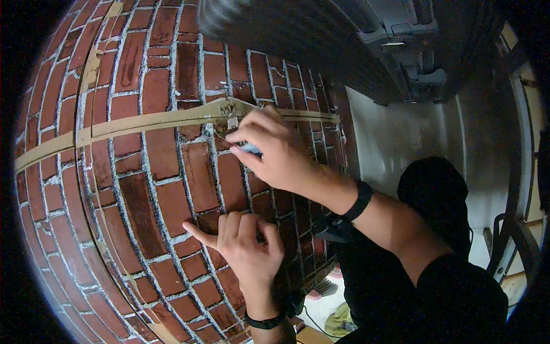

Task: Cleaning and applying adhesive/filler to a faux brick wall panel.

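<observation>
My right hand (269, 146) is closed around a small pale-blue object (251, 148), mostly hidden by the fingers, so its kind does not show. Its fingertips are by the strip of beige tape (143, 124) that crosses the brick-patterned surface (157, 209). Just beyond those fingertips is a small whitish rectangular piece (232, 122), against a stained, uneven patch of the tape. Nearer to me, my left hand (247, 243) rests on the bricks. One of its fingers stretches out to the left and the others are bent, with nothing visible in them.
A second tape strip (86, 103) runs along the left and meets the crossing one. A large dark ribbed case (321, 49) stands at the far right. A pale floor (372, 126) shows beyond the surface's right edge. A brush (323, 288) and yellowish cloth (342, 321) lie low near my body.
</observation>
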Tool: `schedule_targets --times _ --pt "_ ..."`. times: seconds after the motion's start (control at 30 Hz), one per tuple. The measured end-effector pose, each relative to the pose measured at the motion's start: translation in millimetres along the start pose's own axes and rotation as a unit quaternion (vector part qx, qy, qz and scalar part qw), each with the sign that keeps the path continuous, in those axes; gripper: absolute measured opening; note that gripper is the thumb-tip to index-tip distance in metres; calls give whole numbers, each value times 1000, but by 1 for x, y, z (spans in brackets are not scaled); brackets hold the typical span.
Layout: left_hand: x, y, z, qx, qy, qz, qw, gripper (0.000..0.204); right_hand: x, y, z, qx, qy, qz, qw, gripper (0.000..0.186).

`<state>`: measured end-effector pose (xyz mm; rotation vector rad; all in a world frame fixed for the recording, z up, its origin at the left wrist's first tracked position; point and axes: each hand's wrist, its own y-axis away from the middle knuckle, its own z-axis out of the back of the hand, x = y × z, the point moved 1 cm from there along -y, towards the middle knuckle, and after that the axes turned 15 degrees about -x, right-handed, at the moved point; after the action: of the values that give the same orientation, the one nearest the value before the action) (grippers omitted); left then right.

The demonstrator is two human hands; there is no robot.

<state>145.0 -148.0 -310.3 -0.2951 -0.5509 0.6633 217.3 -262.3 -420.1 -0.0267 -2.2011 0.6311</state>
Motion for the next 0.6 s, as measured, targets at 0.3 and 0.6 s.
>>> schedule_targets --times 0.3,0.6 --pt "-2 1 1 7 -3 8 1000 12 8 20 -5 -17 53 29 998 28" --pt "0 1 0 -8 -3 -5 1000 12 0 12 -1 -31 -8 7 999 24"
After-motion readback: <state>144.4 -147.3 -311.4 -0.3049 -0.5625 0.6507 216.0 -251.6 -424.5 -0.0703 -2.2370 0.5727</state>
